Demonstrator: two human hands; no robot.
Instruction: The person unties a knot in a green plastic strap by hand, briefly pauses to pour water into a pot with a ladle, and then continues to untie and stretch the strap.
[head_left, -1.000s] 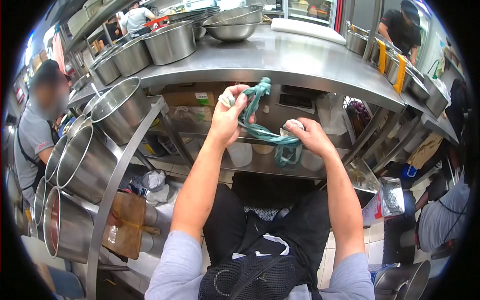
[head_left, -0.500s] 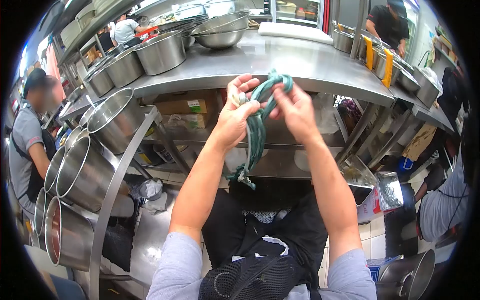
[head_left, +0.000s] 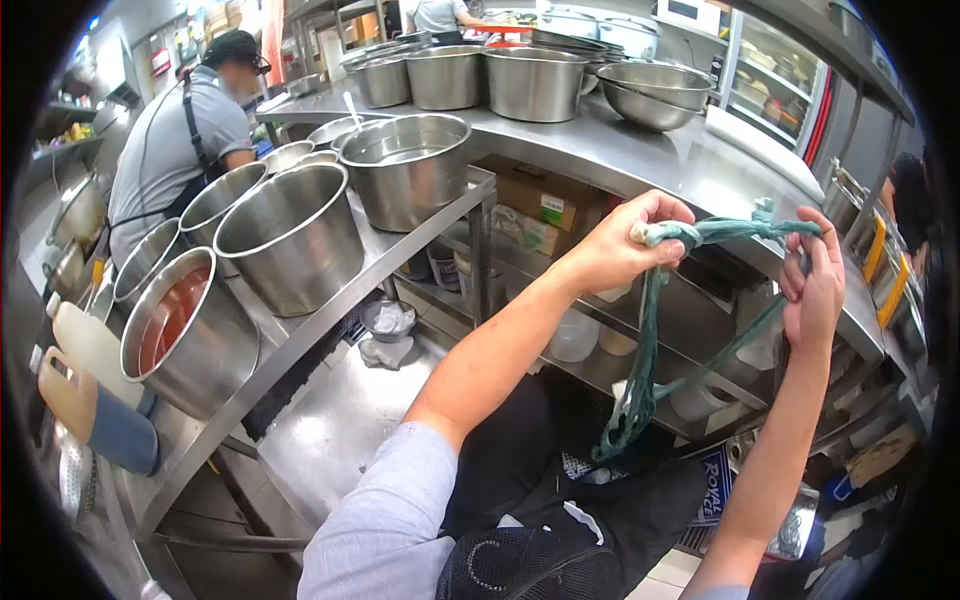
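Note:
A knotted bundle of green cloth strips (head_left: 648, 350) is stretched between my two hands, right of the middle of the view. My left hand (head_left: 640, 238) is closed round its pale, knotted left end. The fingers of my right hand (head_left: 815, 280) pinch the other end, a little further right. From the stretched part, strands hang down in a loose tangle, and one thinner strand slants up towards my right hand. Both hands are raised in front of the steel counter, above the lower shelf.
Steel pots (head_left: 290, 240) stand on a rack at the left, one holding reddish liquid. More pots and bowls (head_left: 655, 95) sit on the steel counter (head_left: 540, 140). A person in grey (head_left: 180, 140) leans at the upper left. Plastic jugs (head_left: 100, 410) stand lower left.
The view has turned to the left. My hands have moved apart, and the green bundle, earlier bunched between them, is now stretched out sideways with strands hanging below.

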